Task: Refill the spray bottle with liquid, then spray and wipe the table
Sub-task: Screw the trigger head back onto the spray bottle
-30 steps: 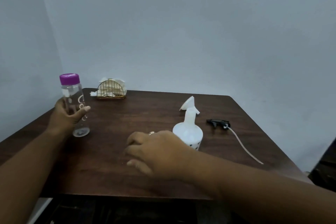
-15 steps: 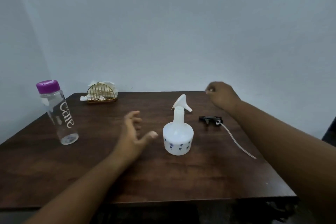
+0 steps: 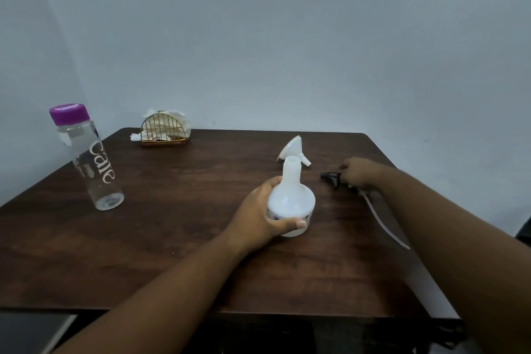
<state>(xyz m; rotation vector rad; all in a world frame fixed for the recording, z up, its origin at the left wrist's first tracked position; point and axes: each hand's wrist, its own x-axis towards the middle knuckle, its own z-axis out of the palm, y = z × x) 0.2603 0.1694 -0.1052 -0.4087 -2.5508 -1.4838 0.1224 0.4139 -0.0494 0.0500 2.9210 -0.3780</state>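
On table (image 3: 172, 238): L hand (image 3: 258, 217) round spray bottle (image 3: 291, 201), R hand (image 3: 359, 175) prob. on trigger head (image 3: 330, 177)

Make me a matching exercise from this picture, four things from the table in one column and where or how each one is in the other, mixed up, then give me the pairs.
1 spray bottle
2 water bottle
3 trigger head
4 funnel

A lying behind the spray bottle
B gripped by the left hand
C under the right hand
D standing capped at the table's left

Pairs: 1-B, 2-D, 3-C, 4-A

"Care" on clear bottle (image 3: 92, 164)
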